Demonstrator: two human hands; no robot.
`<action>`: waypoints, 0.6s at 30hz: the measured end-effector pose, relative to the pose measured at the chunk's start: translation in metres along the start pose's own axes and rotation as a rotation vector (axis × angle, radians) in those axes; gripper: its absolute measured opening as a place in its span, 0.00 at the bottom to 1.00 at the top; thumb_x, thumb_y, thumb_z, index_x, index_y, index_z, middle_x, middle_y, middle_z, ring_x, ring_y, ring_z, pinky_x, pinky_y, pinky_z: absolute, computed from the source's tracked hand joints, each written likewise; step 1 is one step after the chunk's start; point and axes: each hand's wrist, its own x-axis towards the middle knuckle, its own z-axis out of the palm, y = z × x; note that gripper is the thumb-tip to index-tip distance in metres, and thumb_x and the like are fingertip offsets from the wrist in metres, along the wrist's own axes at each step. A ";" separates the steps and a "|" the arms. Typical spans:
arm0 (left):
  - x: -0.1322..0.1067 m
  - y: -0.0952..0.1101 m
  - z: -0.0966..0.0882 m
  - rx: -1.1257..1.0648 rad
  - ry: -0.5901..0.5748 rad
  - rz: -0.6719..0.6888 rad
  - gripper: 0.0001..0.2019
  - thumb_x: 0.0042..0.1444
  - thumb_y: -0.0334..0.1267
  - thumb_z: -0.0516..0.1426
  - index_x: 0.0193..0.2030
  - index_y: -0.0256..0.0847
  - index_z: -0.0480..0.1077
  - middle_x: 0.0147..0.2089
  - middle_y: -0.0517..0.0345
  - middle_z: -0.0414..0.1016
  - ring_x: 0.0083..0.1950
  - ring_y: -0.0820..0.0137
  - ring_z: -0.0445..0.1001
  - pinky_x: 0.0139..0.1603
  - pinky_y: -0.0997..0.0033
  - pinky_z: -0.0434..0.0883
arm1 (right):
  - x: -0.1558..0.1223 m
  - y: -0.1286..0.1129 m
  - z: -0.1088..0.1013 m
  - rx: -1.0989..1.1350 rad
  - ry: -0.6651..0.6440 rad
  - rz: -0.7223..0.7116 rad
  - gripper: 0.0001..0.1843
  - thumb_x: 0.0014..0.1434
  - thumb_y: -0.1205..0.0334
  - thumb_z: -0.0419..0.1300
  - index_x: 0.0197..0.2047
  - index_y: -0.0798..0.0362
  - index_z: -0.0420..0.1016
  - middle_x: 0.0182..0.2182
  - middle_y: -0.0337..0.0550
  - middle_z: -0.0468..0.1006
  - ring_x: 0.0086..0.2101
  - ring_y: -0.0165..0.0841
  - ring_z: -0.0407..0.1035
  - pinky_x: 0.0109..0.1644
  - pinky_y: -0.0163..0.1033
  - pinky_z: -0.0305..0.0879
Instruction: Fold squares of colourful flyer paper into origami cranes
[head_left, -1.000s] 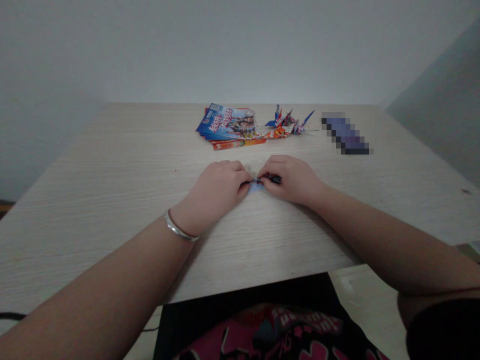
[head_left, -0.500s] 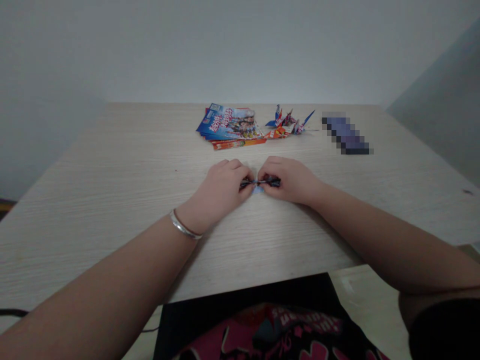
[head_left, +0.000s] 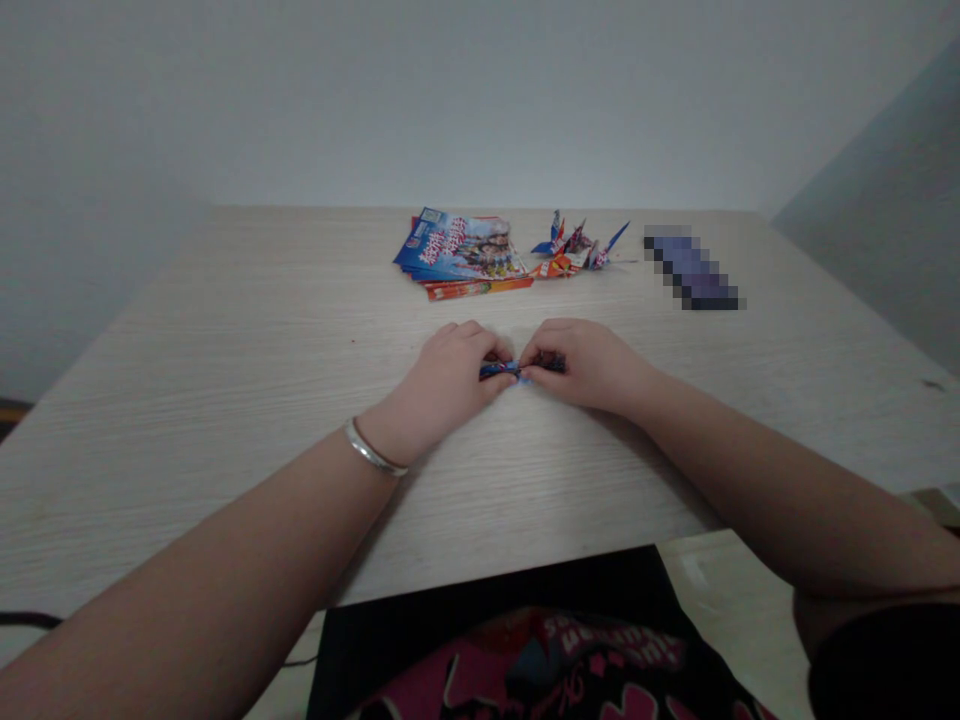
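A small folded piece of printed paper (head_left: 498, 369), blue and dark, is pinched between my two hands just above the middle of the table. My left hand (head_left: 455, 370), with a silver bracelet on its wrist, grips the paper's left part between thumb and fingers. On the other side my right hand (head_left: 589, 363) pinches the right part, its thumb and fingertips close to the left ones. Much of the paper is hidden inside the curled fingers, so its exact folded shape is hard to make out.
Beyond my hands lies a stack of printed leaflets (head_left: 461, 245), blue on top with orange ones beneath. Several folded paper cranes (head_left: 574, 250) sit right of it. A pixelated dark flat object (head_left: 694, 268) lies farther right. The pale wooden table (head_left: 262, 330) meets a wall behind.
Both hands have shifted very slightly toward me, still pinching the paper. A little more of its blue side shows by the left thumb. The things behind have stayed put.
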 end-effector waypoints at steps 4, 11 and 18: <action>0.001 0.003 -0.001 -0.017 -0.008 -0.028 0.07 0.61 0.38 0.63 0.43 0.37 0.77 0.42 0.50 0.78 0.44 0.61 0.75 0.51 0.58 0.71 | 0.002 -0.003 0.002 0.023 0.004 0.069 0.05 0.61 0.66 0.63 0.36 0.54 0.82 0.32 0.43 0.78 0.33 0.33 0.68 0.39 0.38 0.61; 0.000 0.005 -0.002 -0.106 0.013 -0.072 0.05 0.60 0.36 0.62 0.41 0.37 0.78 0.40 0.52 0.78 0.41 0.64 0.75 0.46 0.62 0.72 | 0.003 0.010 0.009 0.113 0.095 0.066 0.09 0.59 0.65 0.67 0.43 0.55 0.83 0.37 0.44 0.79 0.38 0.33 0.71 0.43 0.38 0.63; -0.001 0.007 -0.004 -0.150 0.011 -0.052 0.03 0.59 0.31 0.61 0.39 0.37 0.77 0.37 0.54 0.78 0.39 0.65 0.74 0.43 0.64 0.70 | 0.003 0.016 0.006 0.116 0.108 -0.007 0.02 0.57 0.65 0.69 0.36 0.52 0.84 0.31 0.40 0.80 0.35 0.33 0.71 0.44 0.39 0.63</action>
